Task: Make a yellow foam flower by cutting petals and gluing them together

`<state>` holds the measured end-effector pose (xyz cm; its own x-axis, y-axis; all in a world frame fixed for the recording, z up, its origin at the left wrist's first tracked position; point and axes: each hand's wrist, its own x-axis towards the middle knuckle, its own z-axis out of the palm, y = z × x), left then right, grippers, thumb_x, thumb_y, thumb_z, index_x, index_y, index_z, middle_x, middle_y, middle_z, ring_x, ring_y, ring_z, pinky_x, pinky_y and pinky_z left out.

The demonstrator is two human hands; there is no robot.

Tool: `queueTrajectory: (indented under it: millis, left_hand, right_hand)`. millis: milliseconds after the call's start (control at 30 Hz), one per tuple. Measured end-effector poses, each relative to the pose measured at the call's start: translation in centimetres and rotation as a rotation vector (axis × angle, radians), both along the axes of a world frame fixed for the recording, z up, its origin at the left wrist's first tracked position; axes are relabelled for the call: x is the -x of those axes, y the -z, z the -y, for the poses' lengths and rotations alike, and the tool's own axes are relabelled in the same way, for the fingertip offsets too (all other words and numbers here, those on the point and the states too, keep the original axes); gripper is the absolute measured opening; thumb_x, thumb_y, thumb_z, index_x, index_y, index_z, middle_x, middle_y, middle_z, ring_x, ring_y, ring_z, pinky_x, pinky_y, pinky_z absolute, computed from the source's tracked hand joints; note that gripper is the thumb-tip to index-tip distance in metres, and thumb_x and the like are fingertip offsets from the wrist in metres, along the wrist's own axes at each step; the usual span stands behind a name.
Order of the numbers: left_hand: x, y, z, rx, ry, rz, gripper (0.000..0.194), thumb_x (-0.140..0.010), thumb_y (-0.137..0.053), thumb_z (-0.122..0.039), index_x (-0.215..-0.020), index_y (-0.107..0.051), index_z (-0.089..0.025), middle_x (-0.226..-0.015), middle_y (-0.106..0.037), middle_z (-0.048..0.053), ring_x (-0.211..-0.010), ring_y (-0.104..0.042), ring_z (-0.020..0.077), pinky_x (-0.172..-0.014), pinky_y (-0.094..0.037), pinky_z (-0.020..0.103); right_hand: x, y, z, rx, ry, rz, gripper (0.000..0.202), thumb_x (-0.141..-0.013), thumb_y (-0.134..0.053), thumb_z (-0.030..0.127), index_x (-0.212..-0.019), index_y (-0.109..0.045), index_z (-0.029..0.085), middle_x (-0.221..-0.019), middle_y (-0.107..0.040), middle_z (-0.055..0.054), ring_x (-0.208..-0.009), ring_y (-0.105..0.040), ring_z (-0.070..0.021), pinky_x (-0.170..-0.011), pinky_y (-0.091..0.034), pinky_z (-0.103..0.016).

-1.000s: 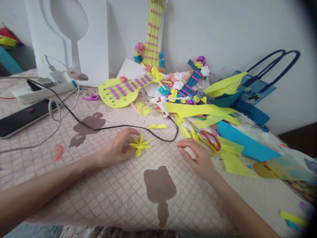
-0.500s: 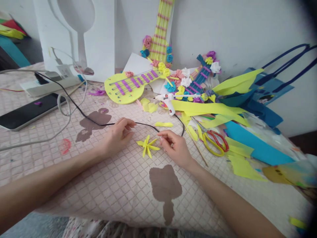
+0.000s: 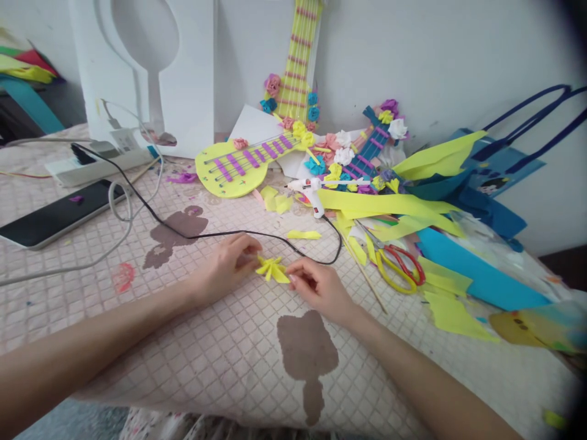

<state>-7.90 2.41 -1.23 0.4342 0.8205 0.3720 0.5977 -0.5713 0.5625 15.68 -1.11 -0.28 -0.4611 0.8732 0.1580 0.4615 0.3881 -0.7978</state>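
Note:
A small yellow paper flower (image 3: pixel 271 269) with narrow petals is between my two hands. My left hand (image 3: pixel 232 263) pinches its left edge, and my right hand (image 3: pixel 318 287) has thumb and fingertips closed on a petal at its right. Behind them a black cord (image 3: pixel 270 236) crosses the quilted cloth (image 3: pixel 206 360) and curves round to a white glue gun (image 3: pixel 312 194). One loose yellow paper strip (image 3: pixel 304 234) lies just beyond my right hand.
Yellow-and-red scissors (image 3: pixel 398 269) and a thin stick (image 3: pixel 367 278) lie to the right, near yellow and blue paper. Decorated paper guitars (image 3: pixel 232 168) stand and lie at the back. A dark phone (image 3: pixel 59 214) and a power strip (image 3: pixel 98 164) are at left.
Both hands have come to the yellow flower and taken hold of it at its sides. The black cord, earlier at my fingertips, now lies free behind them.

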Motion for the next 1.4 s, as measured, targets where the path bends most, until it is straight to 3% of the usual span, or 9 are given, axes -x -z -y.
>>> queueTrajectory:
  millis: [100, 400, 533, 667, 833, 933, 1100, 1233, 1400]
  left_hand:
    - [0.1, 0.2, -0.5, -0.077, -0.068, 0.043, 0.022, -0.082, -0.05, -0.014, -0.103, -0.05, -0.019, -0.1, -0.058, 0.006, -0.093, -0.057, 0.0175, -0.08, -0.048, 0.031]
    - [0.5, -0.9, 0.0, -0.045, -0.077, 0.087, 0.014, -0.084, -0.052, -0.021, -0.097, -0.054, -0.019, -0.095, -0.062, 0.004, -0.087, -0.059, 0.0164, -0.077, -0.049, 0.03]
    - [0.4, -1.5, 0.2, -0.068, -0.102, 0.107, 0.01, -0.082, -0.053, -0.02, -0.092, -0.055, -0.018, -0.087, -0.063, 0.003, -0.08, -0.059, 0.015, -0.074, -0.049, 0.029]
    - [0.5, -1.8, 0.2, -0.054, -0.086, 0.1, 0.009, -0.082, -0.052, -0.021, -0.09, -0.057, -0.018, -0.087, -0.064, 0.004, -0.08, -0.06, 0.0149, -0.073, -0.049, 0.029]
    - [0.7, -1.9, 0.3, -0.054, -0.001, 0.094, 0.007, -0.084, -0.052, -0.02, -0.086, -0.058, -0.017, -0.085, -0.064, 0.004, -0.078, -0.059, 0.0145, -0.072, -0.048, 0.028]
    - [0.7, -2.0, 0.4, -0.079, 0.057, 0.105, 0.008, -0.085, -0.052, -0.019, -0.087, -0.059, -0.016, -0.085, -0.063, 0.005, -0.079, -0.059, 0.0141, -0.073, -0.047, 0.028]
    - [0.7, -2.0, 0.2, -0.068, 0.134, 0.102, 0.008, -0.086, -0.053, -0.019, -0.089, -0.059, -0.016, -0.087, -0.063, 0.006, -0.08, -0.059, 0.014, -0.074, -0.048, 0.028]
    - [0.9, -2.2, 0.3, -0.09, 0.088, 0.111, 0.008, -0.086, -0.051, -0.018, -0.086, -0.058, -0.016, -0.084, -0.063, 0.005, -0.078, -0.059, 0.014, -0.073, -0.048, 0.028]
    - [1.6, -3.0, 0.7, -0.132, 0.085, 0.127, 0.008, -0.087, -0.051, -0.019, -0.087, -0.059, -0.016, -0.085, -0.063, 0.004, -0.08, -0.059, 0.0145, -0.074, -0.048, 0.029]
  right_hand:
    - [-0.2, -0.3, -0.1, -0.028, 0.031, 0.005, 0.013, -0.088, -0.047, 0.026, -0.095, -0.057, 0.021, -0.068, -0.062, 0.002, -0.056, -0.053, -0.0106, -0.052, -0.039, -0.022]
    - [-6.8, -2.1, -5.0, -0.284, 0.517, 0.244, 0.013, -0.083, -0.049, 0.028, -0.08, -0.057, 0.019, -0.067, -0.063, -0.001, -0.06, -0.058, -0.0146, -0.06, -0.041, -0.026]
    - [-9.4, -3.1, -5.0, -0.241, 0.506, 0.61, 0.011, -0.078, -0.052, 0.026, -0.07, -0.056, 0.02, -0.064, -0.063, -0.002, -0.059, -0.056, -0.016, -0.054, -0.034, -0.026]
    - [-10.1, -2.8, -4.4, -0.158, 0.495, 0.86, 0.011, -0.071, -0.054, 0.024, -0.061, -0.052, 0.021, -0.058, -0.061, -0.001, -0.052, -0.051, -0.0153, -0.047, -0.024, -0.026]
    - [-10.4, -3.2, -4.3, -0.186, 0.547, 0.94, 0.013, -0.068, -0.053, 0.022, -0.056, -0.05, 0.021, -0.051, -0.055, 0.0, -0.047, -0.045, -0.0139, -0.046, -0.021, -0.027]
    - [-10.3, -4.2, -4.0, -0.256, 0.581, 0.845, 0.011, -0.071, -0.054, 0.023, -0.061, -0.049, 0.021, -0.051, -0.054, 0.001, -0.049, -0.048, -0.0147, -0.048, -0.026, -0.027]
    - [-6.6, -4.2, -2.2, -0.274, 0.311, 0.341, 0.007, -0.085, -0.047, 0.024, -0.09, -0.052, 0.022, -0.075, -0.062, -0.002, -0.067, -0.059, -0.0157, -0.058, -0.042, -0.027]
    - [-2.4, -2.7, -0.5, -0.335, -0.04, 0.295, 0.011, -0.09, -0.041, 0.017, -0.094, -0.051, 0.021, -0.09, -0.058, -0.005, -0.081, -0.058, -0.0159, -0.072, -0.047, -0.029]
    - [0.2, -1.3, 0.3, -0.375, -0.159, 0.329, 0.018, -0.094, -0.038, 0.02, -0.103, -0.054, 0.02, -0.098, -0.059, -0.007, -0.089, -0.059, -0.016, -0.079, -0.048, -0.029]
